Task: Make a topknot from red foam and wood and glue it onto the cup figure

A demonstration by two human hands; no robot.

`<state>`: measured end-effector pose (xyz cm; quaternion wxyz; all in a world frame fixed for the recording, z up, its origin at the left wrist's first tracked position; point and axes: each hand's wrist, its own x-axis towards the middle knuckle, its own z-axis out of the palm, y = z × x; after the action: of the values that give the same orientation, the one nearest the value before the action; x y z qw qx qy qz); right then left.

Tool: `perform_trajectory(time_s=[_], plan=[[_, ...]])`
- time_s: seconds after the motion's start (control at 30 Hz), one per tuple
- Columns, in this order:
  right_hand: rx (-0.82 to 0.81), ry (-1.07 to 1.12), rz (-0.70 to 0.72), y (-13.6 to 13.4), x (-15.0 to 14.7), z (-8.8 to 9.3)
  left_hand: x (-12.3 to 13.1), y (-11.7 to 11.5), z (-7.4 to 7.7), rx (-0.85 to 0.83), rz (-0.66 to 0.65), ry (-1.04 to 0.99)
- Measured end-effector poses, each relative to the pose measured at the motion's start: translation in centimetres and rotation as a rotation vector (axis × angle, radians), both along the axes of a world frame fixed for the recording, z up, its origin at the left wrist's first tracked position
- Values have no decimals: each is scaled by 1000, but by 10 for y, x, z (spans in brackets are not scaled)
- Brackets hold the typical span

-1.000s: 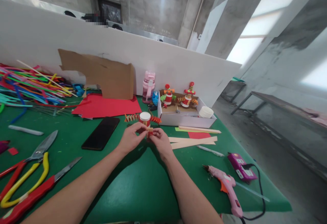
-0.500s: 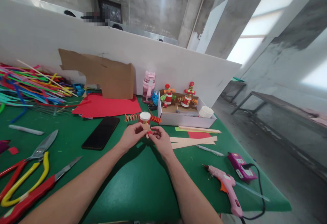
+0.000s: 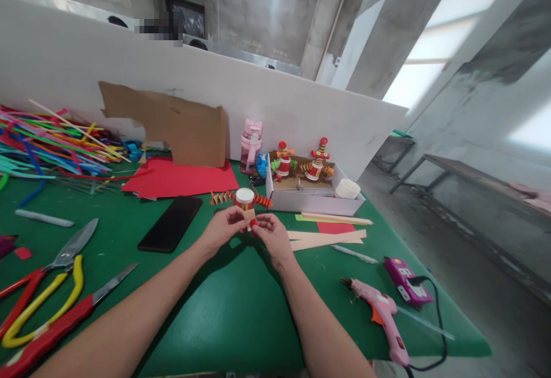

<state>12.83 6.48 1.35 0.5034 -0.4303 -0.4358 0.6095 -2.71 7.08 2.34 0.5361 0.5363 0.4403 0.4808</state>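
Between my two hands is a small folded piece of tan and red paper strips (image 3: 249,215). My left hand (image 3: 224,227) pinches its left side, and my right hand (image 3: 272,238) pinches its right side near the red part. Just beyond the fingers stands a red paper cup figure (image 3: 244,196) with a white top and orange folded-paper arms spread to both sides. The fingers cover the cup's lower part. Flat tan paper strips (image 3: 322,239) lie right of my right hand, beside a red paper piece (image 3: 336,227).
A white box (image 3: 316,204) holds two similar figures and white cups (image 3: 346,189). At right lie a pink glue gun (image 3: 381,309) and purple power box (image 3: 407,281); at left, a phone (image 3: 170,224), shears (image 3: 64,257), red-handled knife (image 3: 73,323), red paper (image 3: 185,178) and pipe cleaners (image 3: 55,142).
The folded paper piece has turned slightly, so its tan face stands more upright. Both hands stay in nearly the same place, their grip on it kept.
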Motion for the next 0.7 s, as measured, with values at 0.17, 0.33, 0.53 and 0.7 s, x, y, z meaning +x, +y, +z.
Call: perform_trajectory(time_s=[0.17, 0.33, 0.53, 0.7], plan=[[2, 0, 4, -1, -2, 0, 1, 0, -2, -24, 11, -16], [-5, -12, 5, 0, -2, -2, 2, 0, -4, -49, 31, -49], [5, 1, 2, 0, -2, -3, 6, -1, -3, -72, 43, -109], [1, 43, -24, 4, -2, -3, 5, 0, 1, -41, 62, -128]])
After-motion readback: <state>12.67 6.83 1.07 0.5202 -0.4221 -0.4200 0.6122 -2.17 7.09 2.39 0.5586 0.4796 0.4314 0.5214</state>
